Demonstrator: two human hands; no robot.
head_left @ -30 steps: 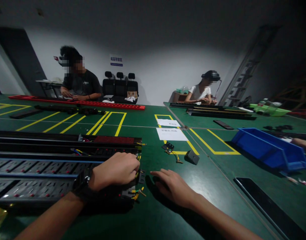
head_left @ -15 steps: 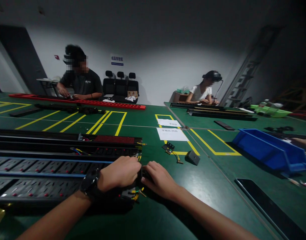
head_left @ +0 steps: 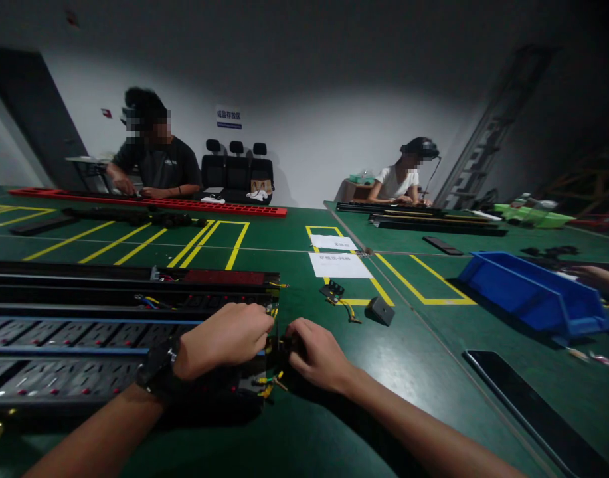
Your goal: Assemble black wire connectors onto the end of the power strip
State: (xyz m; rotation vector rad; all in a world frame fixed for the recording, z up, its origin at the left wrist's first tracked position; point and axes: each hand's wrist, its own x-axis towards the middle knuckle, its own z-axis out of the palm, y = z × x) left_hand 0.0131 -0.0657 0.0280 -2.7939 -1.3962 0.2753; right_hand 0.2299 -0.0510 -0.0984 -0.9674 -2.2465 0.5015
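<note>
Long black socket strips (head_left: 85, 334) lie side by side on the green table (head_left: 384, 425), their ends near the middle of the view. My left hand (head_left: 229, 337), with a dark watch at the wrist, is closed at the end of one strip; its fingertips are hidden. Just right of that end, my right hand (head_left: 317, 352) has its fingers curled round a small dark piece that I cannot make out. Yellow and green wires (head_left: 271, 380) stick out of the nearest strip's end, below my hands.
A black block (head_left: 380, 311) and a small part with a yellow wire (head_left: 351, 312) lie beyond my right hand. White papers (head_left: 340, 265), a blue bin (head_left: 538, 292) and a large phone (head_left: 528, 405) are further out. Two people sit across the table; another person's hand shows at right.
My left hand has shifted slightly left, and a little more space shows between my hands. My right fingers are more curled. The whole view has shifted slightly.
</note>
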